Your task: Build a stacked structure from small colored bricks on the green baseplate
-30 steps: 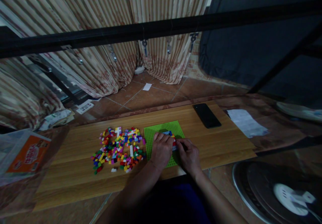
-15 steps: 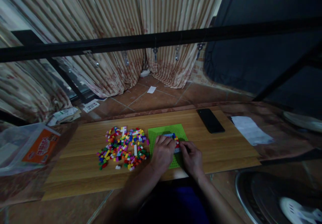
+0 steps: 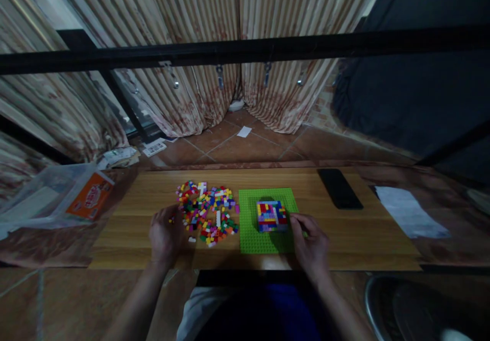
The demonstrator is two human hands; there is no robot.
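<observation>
A green studded baseplate (image 3: 248, 239) lies on the wooden table, and a blocky build of multicoloured toy bricks (image 3: 272, 216) stands on it. Close to the right side of that build is my right hand (image 3: 312, 244), its thumb and forefinger drawn together in a pinch; whatever is between the tips is too small to make out. My left hand (image 3: 165, 236) is at the left edge of a pile of loose toy bricks (image 3: 209, 211). Its fingertips are dark and blurred, so their grip does not show.
A black phone (image 3: 340, 189) lies on the wooden table (image 3: 126, 223) to the right. Beyond the table's right end is a white paper (image 3: 411, 212). A clear plastic box (image 3: 57, 193) with an orange label stands at the left. A dark metal bar (image 3: 245, 55) crosses in front of the curtains.
My left hand has left the brick build and moved left to the loose pile. My right hand stays beside the build, whose top is now uncovered. The camera view has shifted.
</observation>
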